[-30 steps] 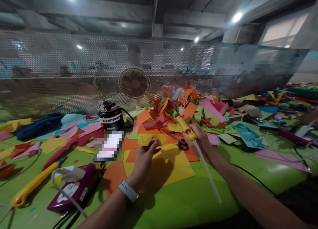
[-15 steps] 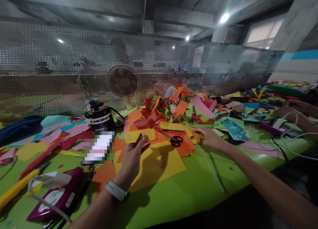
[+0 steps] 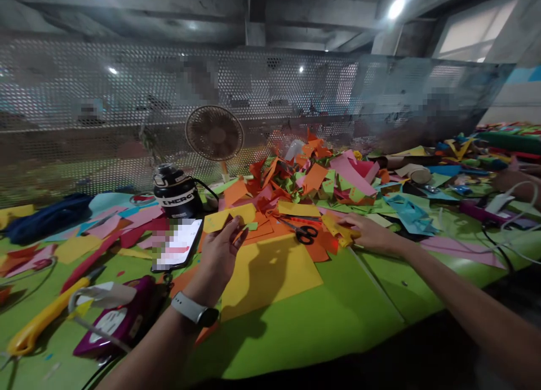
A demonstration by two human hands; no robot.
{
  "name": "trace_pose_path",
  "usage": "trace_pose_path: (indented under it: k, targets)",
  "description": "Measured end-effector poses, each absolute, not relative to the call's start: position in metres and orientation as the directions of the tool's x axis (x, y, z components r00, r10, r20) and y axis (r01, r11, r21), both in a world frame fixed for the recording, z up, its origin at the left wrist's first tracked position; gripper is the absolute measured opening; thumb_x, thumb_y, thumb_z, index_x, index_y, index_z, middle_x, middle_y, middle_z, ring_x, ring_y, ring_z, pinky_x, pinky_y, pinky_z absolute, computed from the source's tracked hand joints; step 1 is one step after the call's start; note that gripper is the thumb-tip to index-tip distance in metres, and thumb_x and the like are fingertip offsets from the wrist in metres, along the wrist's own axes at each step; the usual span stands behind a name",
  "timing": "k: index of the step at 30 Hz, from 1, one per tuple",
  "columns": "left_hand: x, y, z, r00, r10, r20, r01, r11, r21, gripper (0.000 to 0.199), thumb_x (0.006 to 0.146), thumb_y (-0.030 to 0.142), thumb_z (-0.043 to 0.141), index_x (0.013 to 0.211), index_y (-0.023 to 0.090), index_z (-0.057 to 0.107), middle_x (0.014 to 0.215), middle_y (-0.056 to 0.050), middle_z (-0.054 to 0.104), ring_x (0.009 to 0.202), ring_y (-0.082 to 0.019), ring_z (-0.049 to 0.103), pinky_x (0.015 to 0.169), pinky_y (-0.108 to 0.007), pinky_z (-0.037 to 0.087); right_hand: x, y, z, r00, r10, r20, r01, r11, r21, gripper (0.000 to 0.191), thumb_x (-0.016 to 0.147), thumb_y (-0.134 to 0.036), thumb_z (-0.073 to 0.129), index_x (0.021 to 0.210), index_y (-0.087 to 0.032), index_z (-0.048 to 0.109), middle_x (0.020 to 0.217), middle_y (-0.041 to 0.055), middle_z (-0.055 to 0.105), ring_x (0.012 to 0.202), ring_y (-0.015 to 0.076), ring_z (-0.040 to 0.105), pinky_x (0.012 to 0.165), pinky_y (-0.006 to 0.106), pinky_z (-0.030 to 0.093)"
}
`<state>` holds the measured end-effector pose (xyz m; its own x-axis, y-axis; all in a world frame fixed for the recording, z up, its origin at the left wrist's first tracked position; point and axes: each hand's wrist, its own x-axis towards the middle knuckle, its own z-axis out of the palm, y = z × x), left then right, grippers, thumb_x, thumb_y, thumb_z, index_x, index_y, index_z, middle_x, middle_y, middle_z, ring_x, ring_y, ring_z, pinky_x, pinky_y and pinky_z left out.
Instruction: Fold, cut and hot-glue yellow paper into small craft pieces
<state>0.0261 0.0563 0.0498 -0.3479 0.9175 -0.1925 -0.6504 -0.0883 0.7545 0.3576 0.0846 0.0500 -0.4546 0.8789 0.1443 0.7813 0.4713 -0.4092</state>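
My left hand (image 3: 222, 252), with a watch on its wrist, pinches a folded strip of yellow paper (image 3: 217, 220) between thumb and fingers. A small light-green scrap (image 3: 252, 226) shows beside the fingertips. To the right, my right hand (image 3: 366, 232) is closed around a yellow hot glue gun (image 3: 336, 230), which lies low over orange paper, its pale cord trailing toward the table edge. Black-handled scissors (image 3: 305, 234) rest between my hands, blades pointing away to the left. Below them a large yellow sheet (image 3: 270, 277) lies flat, under the shadow of my left hand.
A heap of orange, pink and green paper pieces (image 3: 313, 178) rises behind my hands. At left are a black bottle (image 3: 177, 195), a phone (image 3: 181, 246), a purple power strip (image 3: 118, 317) and a yellow-handled cutter (image 3: 51, 317). Another person's hand (image 3: 515, 181) is at far right.
My left hand has moved slightly left over the sheet, still holding the yellow strip. The light-green scrap now shows at its fingertips. My right hand stays on the glue gun; the view has shifted.
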Motion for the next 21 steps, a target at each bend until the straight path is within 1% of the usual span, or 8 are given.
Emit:
trace_pose_path:
  k: [3, 6, 10, 14, 17, 19, 21]
  targets:
    - [0.027, 0.052, 0.048, -0.299, 0.929, -0.217, -0.649, -0.031, 0.760, 0.008, 0.069, 0.006, 0.069, 0.068, 0.014, 0.066, 0.070, 0.000, 0.069, 0.063, -0.009, 0.064, 0.064, -0.021, 0.056, 0.367, 0.080, 0.046, -0.418, 0.895, 0.156, 0.803, 0.444, -0.397, 0.044, 0.066, -0.020, 0.059, 0.109, -0.017, 0.067, 0.117, 0.0137, 0.064, 0.106, 0.0288, 0.060, 0.091, 0.042, 0.047]
    - [0.026, 0.049, 0.040, -0.255, 0.943, -0.214, -0.615, 0.013, 0.788, 0.010, 0.065, 0.008, 0.073, 0.070, 0.014, 0.068, 0.074, -0.002, 0.069, 0.067, -0.011, 0.065, 0.064, -0.021, 0.056, 0.377, 0.074, 0.041, -0.376, 0.913, 0.158, 0.831, 0.408, -0.378, 0.048, 0.066, -0.021, 0.058, 0.113, -0.016, 0.064, 0.120, 0.0151, 0.063, 0.109, 0.0294, 0.059, 0.093, 0.043, 0.045]
    - [0.022, 0.046, 0.027, -0.201, 0.952, -0.229, -0.577, 0.074, 0.813, 0.014, 0.059, 0.011, 0.079, 0.069, 0.013, 0.068, 0.076, -0.004, 0.069, 0.070, -0.012, 0.065, 0.067, -0.023, 0.057, 0.377, 0.068, 0.037, -0.342, 0.926, 0.161, 0.848, 0.378, -0.372, 0.049, 0.066, -0.020, 0.057, 0.115, -0.014, 0.061, 0.120, 0.0157, 0.061, 0.110, 0.0286, 0.058, 0.095, 0.043, 0.044]
    - [0.017, 0.043, 0.018, -0.147, 0.958, -0.248, -0.521, 0.138, 0.842, 0.021, 0.055, 0.013, 0.083, 0.072, 0.012, 0.069, 0.080, -0.004, 0.068, 0.071, -0.013, 0.064, 0.068, -0.024, 0.056, 0.370, 0.067, 0.037, -0.320, 0.940, 0.123, 0.870, 0.342, -0.356, 0.049, 0.068, -0.023, 0.055, 0.116, -0.013, 0.060, 0.123, 0.0162, 0.059, 0.113, 0.0288, 0.057, 0.097, 0.043, 0.043]
    - [0.011, 0.044, 0.021, -0.181, 0.958, -0.223, -0.542, 0.092, 0.836, 0.022, 0.055, 0.015, 0.083, 0.070, 0.012, 0.068, 0.079, -0.003, 0.068, 0.072, -0.012, 0.064, 0.070, -0.024, 0.055, 0.372, 0.070, 0.036, -0.323, 0.938, 0.124, 0.870, 0.346, -0.353, 0.050, 0.068, -0.029, 0.055, 0.116, -0.015, 0.060, 0.124, 0.0156, 0.059, 0.114, 0.0299, 0.056, 0.098, 0.045, 0.043]
    - [0.005, 0.047, 0.026, -0.247, 0.953, -0.174, -0.568, 0.003, 0.823, 0.023, 0.054, 0.016, 0.084, 0.070, 0.012, 0.068, 0.077, -0.002, 0.068, 0.072, -0.012, 0.064, 0.070, -0.023, 0.055, 0.375, 0.073, 0.034, -0.332, 0.934, 0.129, 0.866, 0.357, -0.350, 0.050, 0.068, -0.032, 0.055, 0.115, -0.016, 0.060, 0.124, 0.0157, 0.060, 0.113, 0.0310, 0.057, 0.098, 0.047, 0.043]
    - [0.000, 0.050, 0.032, -0.326, 0.938, -0.115, -0.592, -0.108, 0.799, 0.028, 0.052, 0.016, 0.084, 0.074, 0.014, 0.068, 0.076, -0.001, 0.069, 0.072, -0.012, 0.064, 0.069, -0.023, 0.054, 0.378, 0.074, 0.033, -0.348, 0.929, 0.127, 0.862, 0.371, -0.345, 0.051, 0.066, -0.031, 0.053, 0.115, -0.016, 0.060, 0.124, 0.0148, 0.061, 0.113, 0.0308, 0.057, 0.098, 0.046, 0.043]
